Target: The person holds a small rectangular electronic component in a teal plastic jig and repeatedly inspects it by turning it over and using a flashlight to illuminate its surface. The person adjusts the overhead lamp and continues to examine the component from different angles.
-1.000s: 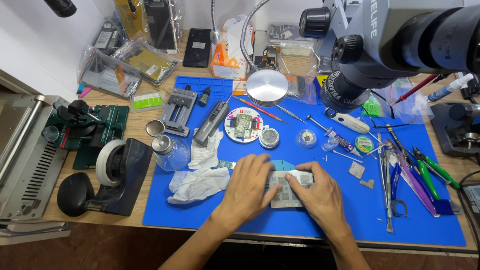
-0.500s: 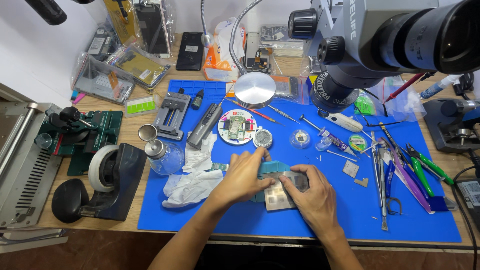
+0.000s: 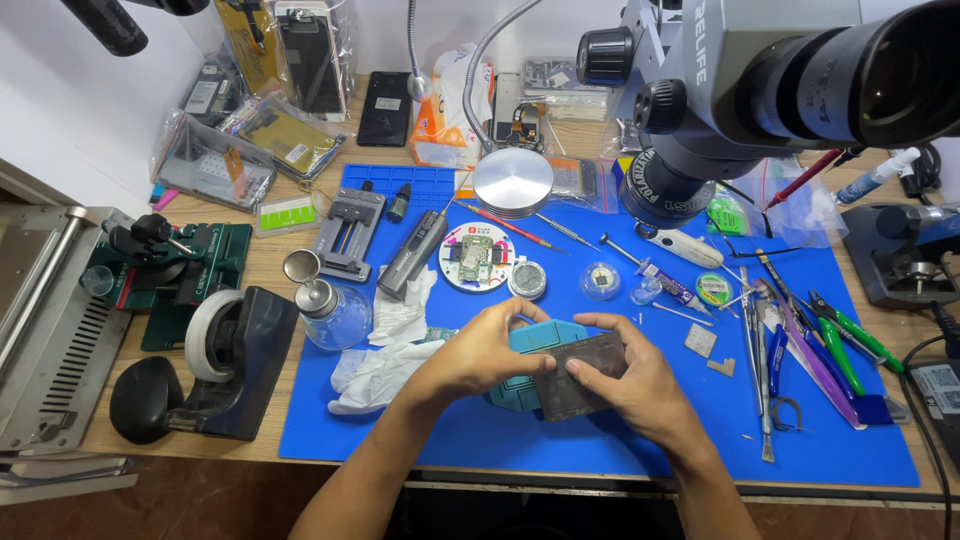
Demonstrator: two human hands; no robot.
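While my left hand steadies the teal holder at mat-centre, my right hand pinches the grey stencil plate at its four o'clock, seemingly aligning it, which next demands careful seating.

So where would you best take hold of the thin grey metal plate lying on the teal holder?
Probably by the grey metal plate's two short edges, pinched from the right side: it lies flat and thin on the teal holder, the right hand already grips there, and the left hand covers the other end.
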